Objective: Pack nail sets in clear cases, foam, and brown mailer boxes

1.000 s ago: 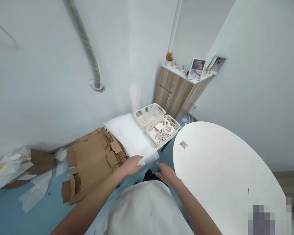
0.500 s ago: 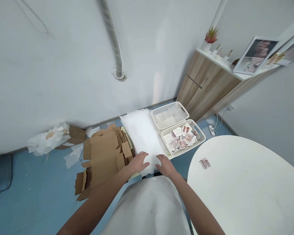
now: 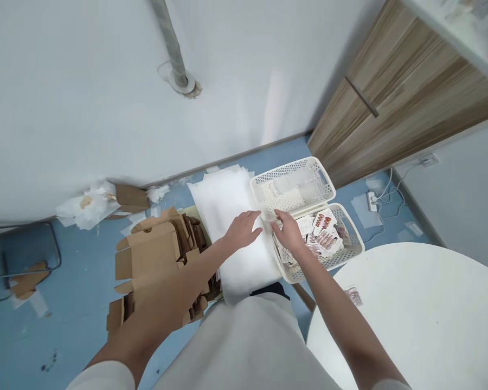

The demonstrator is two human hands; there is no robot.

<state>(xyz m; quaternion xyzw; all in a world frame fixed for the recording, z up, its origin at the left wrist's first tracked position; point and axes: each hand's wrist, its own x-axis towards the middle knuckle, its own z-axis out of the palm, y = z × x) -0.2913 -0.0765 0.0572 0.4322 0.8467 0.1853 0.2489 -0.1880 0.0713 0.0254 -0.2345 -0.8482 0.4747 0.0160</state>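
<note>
My left hand hovers over a stack of white foam sheets, fingers apart and nothing in them. Over the near left corner of the front basket is my right hand, its fingers apart and empty. That white perforated basket holds several cards of press-on nails, partly covered by my right hand and forearm. Just behind it, a second white basket contains clear plastic pieces. Whether either hand touches anything beneath it I cannot tell.
Flattened cardboard boxes are piled left of the foam sheets. A round white table stands at the right with a nail set on it. Behind are a wooden cabinet and a power strip with cables on the blue floor.
Both hands have moved forward, away from my body, with the right now over the front basket's edge. The view has tilted down, so the cabinet top is mostly cut off.
</note>
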